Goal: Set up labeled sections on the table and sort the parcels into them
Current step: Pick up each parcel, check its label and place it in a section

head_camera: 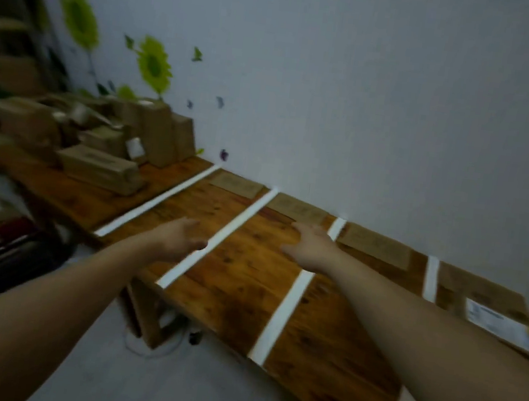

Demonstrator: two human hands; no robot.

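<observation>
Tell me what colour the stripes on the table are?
White tape strips, seen clearly in the head view across the brown wooden table.

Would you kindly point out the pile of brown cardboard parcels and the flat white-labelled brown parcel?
Pile of brown cardboard parcels (97, 163): head view, front box's top.
Flat white-labelled brown parcel (501, 324): head view, its label.

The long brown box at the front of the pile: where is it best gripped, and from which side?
Probably grip the long brown box by its two short ends, coming from the near, open side. It lies flat and long, and other parcels crowd behind it.
</observation>
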